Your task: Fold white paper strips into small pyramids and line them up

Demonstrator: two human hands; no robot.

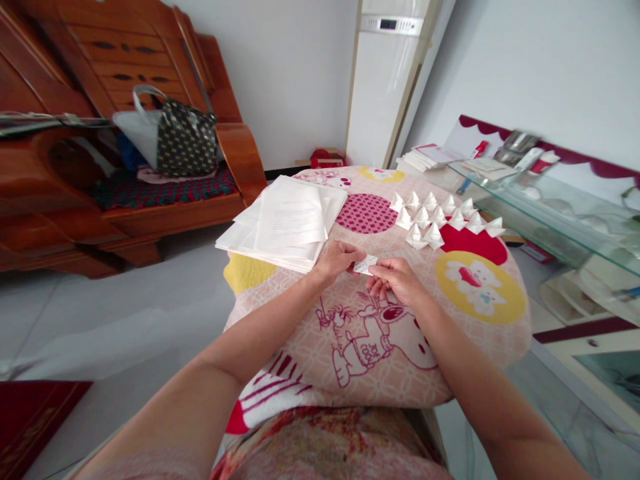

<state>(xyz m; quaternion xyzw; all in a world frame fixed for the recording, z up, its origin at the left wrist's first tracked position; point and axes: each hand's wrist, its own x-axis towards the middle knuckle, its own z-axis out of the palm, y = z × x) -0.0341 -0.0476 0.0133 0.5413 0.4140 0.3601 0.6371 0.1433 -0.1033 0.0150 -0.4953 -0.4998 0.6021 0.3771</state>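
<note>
Between my two hands is a small folded piece of white paper point(365, 264) with faint print on it, held just above the cloth-covered table. My left hand point(337, 260) pinches its left end, and the thumb and fingers of my right hand point(397, 279) close on its right end. To the right of my hands, several folded white paper boats point(439, 217) stand upright in rows. Left of my left hand lies a stack of loose white paper sheets point(290, 220), the top one printed.
A patterned cartoon tablecloth point(310, 333) covers the round table. A glass shelf point(550, 213) with metal cups and papers stands close at the right. A wooden bench point(165, 207) bearing bags point(187, 137) is at the left, and a tall white appliance point(380, 87) is behind.
</note>
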